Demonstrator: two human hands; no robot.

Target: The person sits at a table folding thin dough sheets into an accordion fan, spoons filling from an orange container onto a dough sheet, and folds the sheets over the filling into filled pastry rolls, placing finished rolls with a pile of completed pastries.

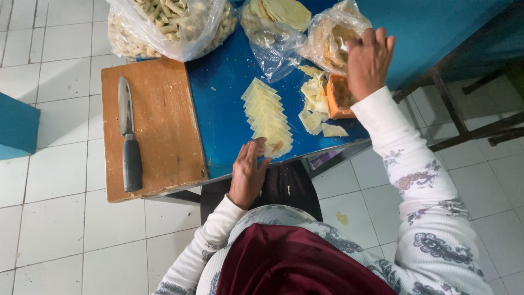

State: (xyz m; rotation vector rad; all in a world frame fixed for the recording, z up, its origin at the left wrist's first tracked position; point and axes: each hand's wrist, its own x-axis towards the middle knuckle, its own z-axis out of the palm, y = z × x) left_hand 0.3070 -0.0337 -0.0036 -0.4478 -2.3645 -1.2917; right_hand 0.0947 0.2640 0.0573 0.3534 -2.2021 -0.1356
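While the left hand (248, 175) is held at the near edge of the blue table (221, 117), its fingers are laid together and nearly straight, with the fingertips touching the nearest sheet in the row of pastry wrappers (266, 117). That sheet is seen to carry a small dab of filling. Left of the row, a wooden cutting board (164, 125) with a knife (128, 134) is placed. Right of the row, loose wrapper pieces (315, 109) and an orange tub (339, 97) are found. Beyond the tub, the right hand (368, 60) is lowered into an open plastic bag (330, 38), fingers bunched; what is pinched cannot be told. The filling step is judged to be in hand. Next, a steady hold on the near sheet is called for.
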